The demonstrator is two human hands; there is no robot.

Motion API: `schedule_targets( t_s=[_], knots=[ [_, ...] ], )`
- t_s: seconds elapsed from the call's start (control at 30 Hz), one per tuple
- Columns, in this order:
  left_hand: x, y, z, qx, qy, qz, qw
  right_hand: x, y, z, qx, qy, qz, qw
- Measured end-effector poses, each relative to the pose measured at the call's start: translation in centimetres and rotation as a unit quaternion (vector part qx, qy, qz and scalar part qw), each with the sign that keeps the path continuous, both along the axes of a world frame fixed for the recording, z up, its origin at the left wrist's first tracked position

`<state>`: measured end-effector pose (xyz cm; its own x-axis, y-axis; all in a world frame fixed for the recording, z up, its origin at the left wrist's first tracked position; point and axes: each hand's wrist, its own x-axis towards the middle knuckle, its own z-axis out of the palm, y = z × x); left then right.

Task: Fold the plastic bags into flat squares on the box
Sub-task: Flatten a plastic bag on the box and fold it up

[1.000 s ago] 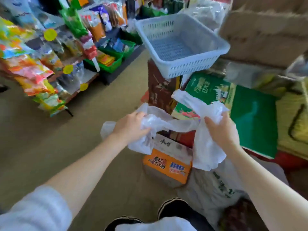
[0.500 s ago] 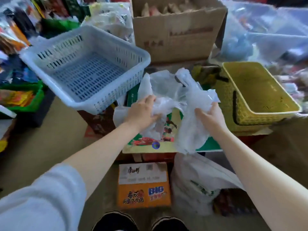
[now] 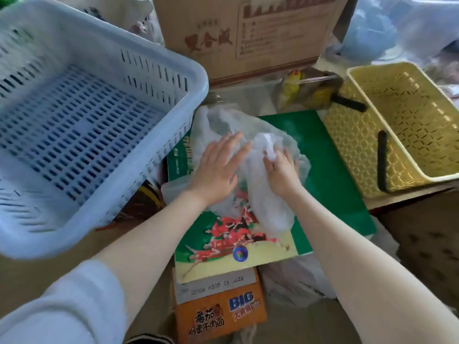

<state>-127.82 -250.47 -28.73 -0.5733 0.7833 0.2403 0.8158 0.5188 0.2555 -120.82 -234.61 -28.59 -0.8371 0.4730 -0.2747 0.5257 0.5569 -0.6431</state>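
Left hand (image 3: 216, 170) flat, right hand (image 3: 280, 170) gripping crumpled translucent white plastic bag (image 3: 268, 207) on green printed cardboard box (image 3: 330, 184), above orange "BIG" carton (image 3: 218, 316).

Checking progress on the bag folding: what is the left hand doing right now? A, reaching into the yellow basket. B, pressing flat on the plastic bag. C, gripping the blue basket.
B: the left hand lies with straight fingers on the plastic bag, spread over the green box.

Bag (image 3: 223, 125) on box (image 3: 330, 170) — baskets (image 3: 99, 120) flanking.
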Motion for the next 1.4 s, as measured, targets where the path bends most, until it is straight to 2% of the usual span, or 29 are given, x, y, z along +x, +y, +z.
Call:
schedule_targets(
  t_s=[0.1, 0.17, 0.23, 0.3, 0.4, 0.47, 0.57, 0.67, 0.77, 0.87, 0.97, 1.07, 1.17, 1.27, 1.37, 1.4],
  knots=[
    [0.2, 0.9, -1.5, -0.059, -0.030, -0.065, 0.996, -0.6, 0.1, 0.1, -0.203, 0.059, -0.049, 0.976],
    [0.1, 1.9, -1.6, -0.060, -0.063, -0.064, 0.994, 0.0, 1.0, 1.5, -0.250, 0.126, -0.137, 0.950],
    [0.0, 2.8, -1.7, -0.083, -0.079, -0.060, 0.992, 1.5, 2.5, 2.6, -0.220, 0.203, -0.245, 0.922],
    [-0.2, 3.6, -2.3, -0.146, -0.060, -0.071, 0.985, 3.6, 4.5, 3.5, -0.197, 0.251, -0.341, 0.884],
    [-0.8, 4.5, -3.6, -0.236, -0.022, -0.075, 0.969, 6.8, 6.8, 4.0, -0.168, 0.260, -0.397, 0.864],
    [-1.7, 5.1, -4.2, -0.257, -0.024, -0.047, 0.965, 8.1, 7.1, 3.9, -0.185, 0.260, -0.391, 0.863],
    [-3.7, 5.8, -5.0, -0.261, -0.036, 0.021, 0.964, 9.3, 6.0, 2.3, -0.211, 0.222, -0.361, 0.881],
    [-5.3, 6.3, -4.0, -0.261, -0.084, 0.072, 0.959, 9.5, 4.3, 1.4, -0.255, 0.200, -0.324, 0.889],
    [-2.9, 4.8, -1.1, -0.169, -0.059, 0.040, 0.983, 8.9, 3.1, 1.1, -0.243, 0.171, -0.321, 0.899],
    [2.8, -0.8, -0.8, -0.071, 0.003, 0.037, 0.997, 8.2, 2.0, 0.8, -0.271, 0.170, -0.343, 0.883],
    [6.3, -6.1, -2.9, -0.114, -0.036, 0.134, 0.984, 7.3, 0.6, -0.2, -0.284, 0.139, -0.340, 0.886],
    [5.7, -7.0, -4.6, -0.170, -0.156, 0.175, 0.957, 6.3, -0.7, -1.2, -0.264, 0.106, -0.314, 0.906],
    [3.6, -5.1, -5.3, -0.144, -0.165, 0.145, 0.965, 6.0, -1.3, -1.2, -0.241, 0.127, -0.309, 0.911],
    [1.2, -2.5, -5.3, -0.171, -0.175, 0.109, 0.963, 6.4, -1.2, 0.4, -0.213, 0.188, -0.296, 0.912],
    [0.5, -0.9, -2.8, -0.190, -0.166, 0.094, 0.963, 7.4, -0.9, 2.8, -0.185, 0.235, -0.272, 0.915],
    [1.2, -1.0, -1.2, -0.158, -0.142, 0.097, 0.972, 7.8, -0.9, 3.4, -0.175, 0.242, -0.268, 0.916]
  ],
)
